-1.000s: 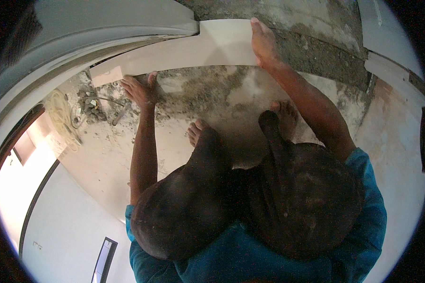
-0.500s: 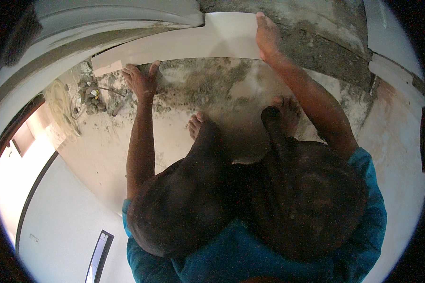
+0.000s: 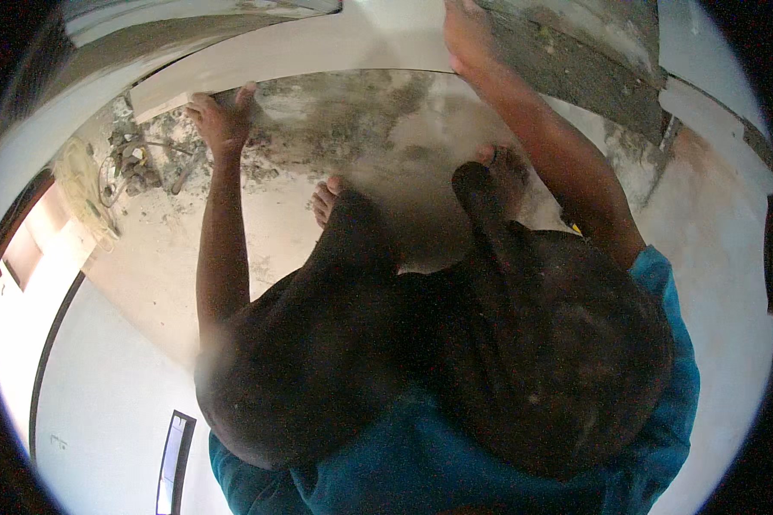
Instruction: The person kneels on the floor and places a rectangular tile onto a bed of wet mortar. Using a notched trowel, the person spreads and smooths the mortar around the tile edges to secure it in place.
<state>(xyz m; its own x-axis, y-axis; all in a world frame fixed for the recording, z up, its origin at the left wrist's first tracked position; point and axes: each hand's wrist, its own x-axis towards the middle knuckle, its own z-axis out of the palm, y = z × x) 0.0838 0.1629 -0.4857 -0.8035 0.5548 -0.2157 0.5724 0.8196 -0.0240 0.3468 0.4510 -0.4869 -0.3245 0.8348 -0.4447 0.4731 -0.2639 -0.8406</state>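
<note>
A long pale tile or panel (image 3: 318, 43) lies along the grey step edge at the top. My left hand (image 3: 221, 120) is at its lower edge, left part, fingers and thumb spread, the tips touching or very near it. My right hand (image 3: 468, 39) grips the panel's right end, slightly blurred. Beneath the panel is a strip of stained, gritty floor (image 3: 343, 107). My bare feet (image 3: 326, 196) and bent, dark-clothed knees are between my forearms.
Rubble and debris (image 3: 133, 163) lie at left beside a coiled pale hose (image 3: 82, 180). Rough cement (image 3: 575, 69) borders the panel at right. A pale wall (image 3: 704, 240) runs down the right. A bright doorway (image 3: 21, 292) is at far left. A small yellow object (image 3: 576, 229) peeks beside my right forearm.
Over the last second the panel, both hands and the surroundings have shifted upward in the view, lately leftward too. Both hands keep their places on the panel.
</note>
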